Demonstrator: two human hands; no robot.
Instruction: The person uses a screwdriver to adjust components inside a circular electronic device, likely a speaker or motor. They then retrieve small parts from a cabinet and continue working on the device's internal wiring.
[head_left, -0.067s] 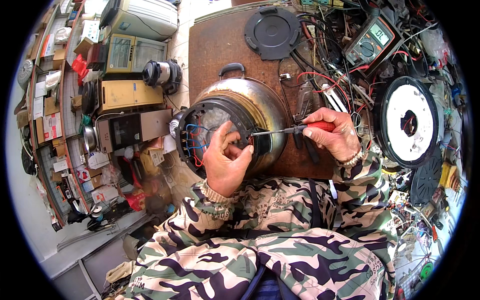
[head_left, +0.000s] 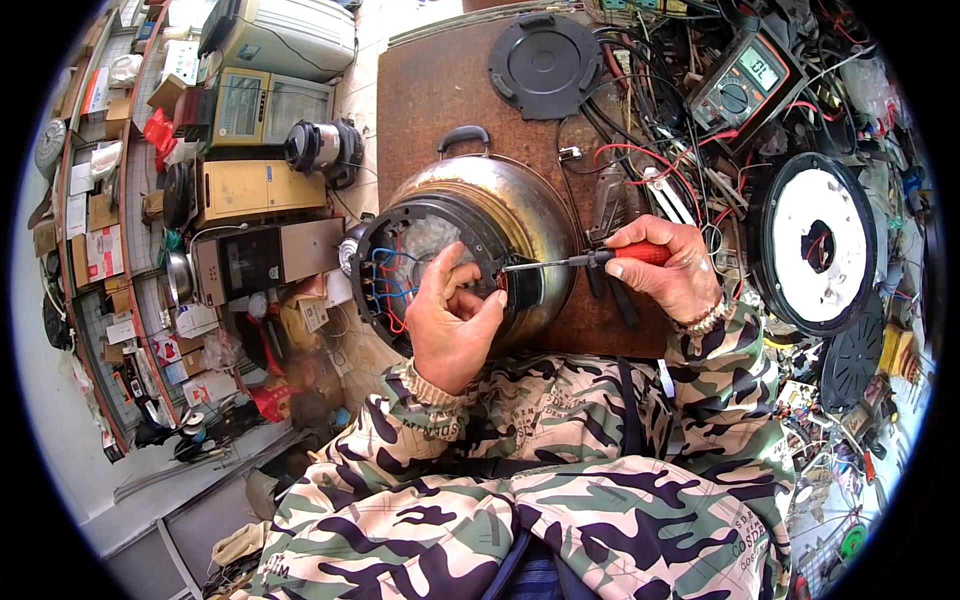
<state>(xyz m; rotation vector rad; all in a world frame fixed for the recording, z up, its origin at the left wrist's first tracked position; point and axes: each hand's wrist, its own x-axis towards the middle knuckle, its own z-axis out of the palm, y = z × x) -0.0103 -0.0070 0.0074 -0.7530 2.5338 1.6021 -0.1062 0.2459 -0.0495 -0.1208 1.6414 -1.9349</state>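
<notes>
A metal cooker pot [head_left: 500, 205] lies tipped on its side on the brown workbench [head_left: 430, 100], its open underside facing me with blue and red wires [head_left: 390, 275] showing inside. My left hand [head_left: 450, 325] reaches into that opening, fingers pinched on a small part there. My right hand [head_left: 665, 265] grips a red-handled screwdriver [head_left: 580, 260], held level with its tip at the opening's right rim, close to my left fingers.
A round black cover [head_left: 545, 65] lies at the bench's far end. A multimeter [head_left: 745, 85] with tangled leads sits at back right. A white disc in a black ring [head_left: 815, 245] stands right. Shelves of appliances [head_left: 260, 110] fill the left.
</notes>
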